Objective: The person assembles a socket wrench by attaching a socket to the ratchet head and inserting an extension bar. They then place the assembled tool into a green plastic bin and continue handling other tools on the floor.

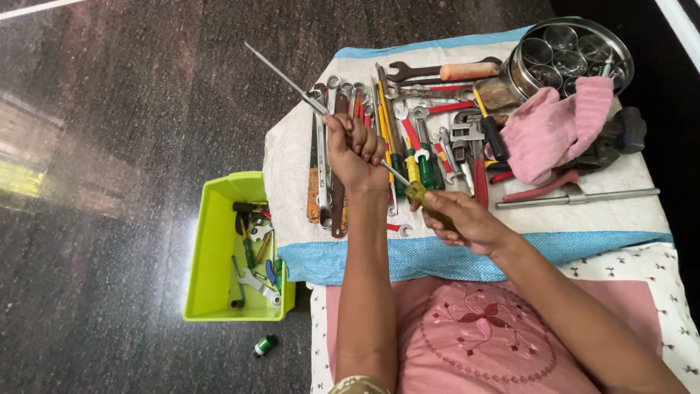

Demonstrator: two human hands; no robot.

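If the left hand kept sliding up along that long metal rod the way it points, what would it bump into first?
Probably nothing. The left hand grips the long screwdriver, whose shaft runs up-left past the cloth's edge. Beyond its tip, only dark floor shows, though height above it is unclear.

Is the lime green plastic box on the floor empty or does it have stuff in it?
It has stuff in it. The lime green plastic box holds a silver spanner and several other small tools along its right side.

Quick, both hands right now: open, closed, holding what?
Left hand: closed around the metal shaft of the long screwdriver.
Right hand: closed on the screwdriver's yellow-green handle.
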